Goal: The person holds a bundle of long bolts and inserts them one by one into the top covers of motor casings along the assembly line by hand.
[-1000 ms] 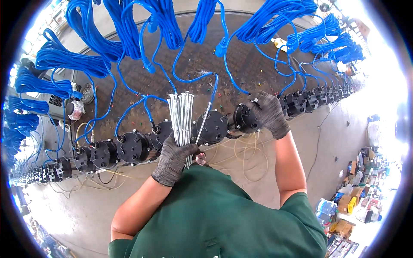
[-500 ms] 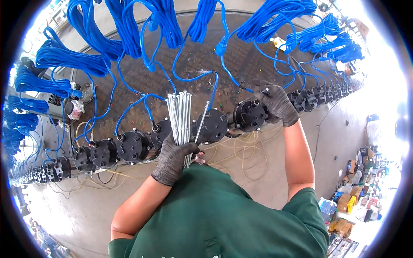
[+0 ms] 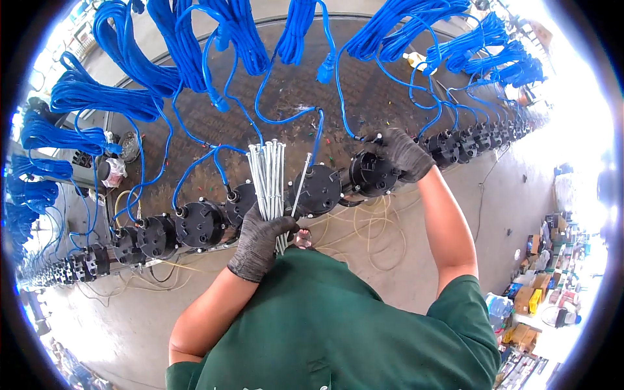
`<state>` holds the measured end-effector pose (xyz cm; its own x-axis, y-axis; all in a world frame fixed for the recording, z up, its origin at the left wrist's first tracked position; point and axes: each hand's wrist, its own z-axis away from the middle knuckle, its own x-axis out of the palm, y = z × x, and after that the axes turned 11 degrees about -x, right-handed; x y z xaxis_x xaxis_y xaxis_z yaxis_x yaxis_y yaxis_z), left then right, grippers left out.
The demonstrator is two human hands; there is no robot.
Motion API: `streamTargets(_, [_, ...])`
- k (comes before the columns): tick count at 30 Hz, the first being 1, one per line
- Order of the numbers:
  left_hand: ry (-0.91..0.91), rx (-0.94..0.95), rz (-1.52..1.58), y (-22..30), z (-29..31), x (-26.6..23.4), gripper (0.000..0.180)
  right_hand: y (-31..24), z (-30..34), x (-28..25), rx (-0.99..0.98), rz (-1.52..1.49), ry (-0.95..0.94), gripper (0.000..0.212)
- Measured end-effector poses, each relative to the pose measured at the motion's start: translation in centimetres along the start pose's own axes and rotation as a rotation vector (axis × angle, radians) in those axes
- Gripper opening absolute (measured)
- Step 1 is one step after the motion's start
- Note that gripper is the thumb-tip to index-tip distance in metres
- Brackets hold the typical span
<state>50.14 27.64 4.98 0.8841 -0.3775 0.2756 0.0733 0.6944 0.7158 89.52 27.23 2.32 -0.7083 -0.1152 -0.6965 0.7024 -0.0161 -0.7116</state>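
Long bolts [image 3: 268, 172], thin and silvery, stand bunched in the left hand [image 3: 260, 242], in front of a row of black round caps [image 3: 201, 224]. From the left, coils of blue cable [image 3: 104, 101] lie beyond the row, probably to leave its near side free. Then comes the left hand, in a grey glove: its fingers are closed around the lower part of the bunch, heads uppermost, likely so that single ones can be drawn out easily. Most of each length rises above those fingers, with a few ends showing below. One bolt [image 3: 301, 183] leans apart to the right, its lower end by the thumb [image 3: 284, 225], perhaps splayed for easy picking. Farthest right, the right hand [image 3: 404, 155], also gloved, is over the upper right edge of another cap. Its fingers are bent, with a small shiny head [image 3: 379, 138] at their tips; how far open they are, and whether they grip it, I cannot tell. The bunch is well apart from them, to their left and lower.
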Motion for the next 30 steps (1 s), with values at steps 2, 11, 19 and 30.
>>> streamTargets(2, [0.008, 0.000, -0.005, 0.0, 0.1, 0.1, 0.033, 0.9, -0.1, 1.0, -0.091, 0.132, 0.020, 0.041])
streamTargets(11, [-0.039, 0.045, 0.079, -0.3, 0.2, -0.8, 0.039, 1.0, 2.4, 5.9, 0.242, 0.281, 0.519, 0.046])
streamTargets(19, [-0.071, 0.030, 0.098, 0.0, 0.2, -0.7, 0.053, 1.1, 0.7, 7.2, 0.124, 0.278, 0.643, 0.030])
streamTargets(30, [-0.114, 0.036, -0.051, 1.4, 1.7, 1.7, 0.043, -2.7, 2.6, 7.1, -0.271, 0.311, 0.766, 0.036])
